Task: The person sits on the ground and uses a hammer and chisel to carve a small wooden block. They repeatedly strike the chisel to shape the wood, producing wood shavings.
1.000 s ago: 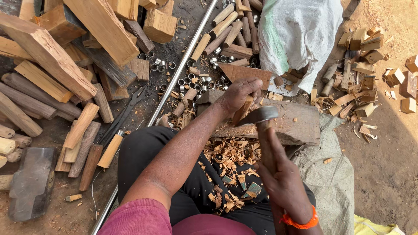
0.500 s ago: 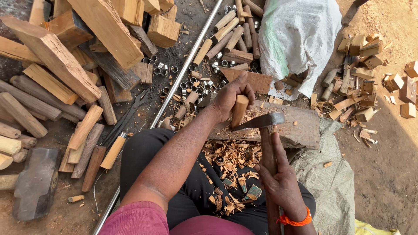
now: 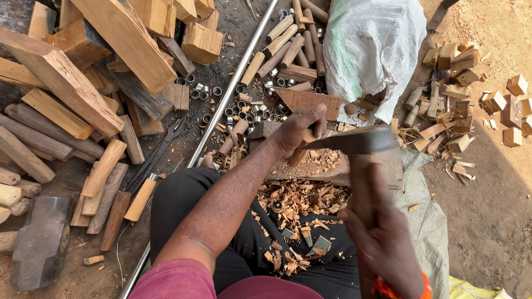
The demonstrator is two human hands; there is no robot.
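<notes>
I see my left hand (image 3: pixel 296 130) with its grip closed around a short wooden piece (image 3: pixel 300 156), standing it tilted on the chopping block (image 3: pixel 388 169) ahead of my lap. My right hand (image 3: pixel 382 241) has its grip wrapped tight on the handle of an adze (image 3: pixel 354 143), whose blurred blade sits against the piece's top. Wood shavings (image 3: pixel 296 202) lie heaped on my lap just below the block.
</notes>
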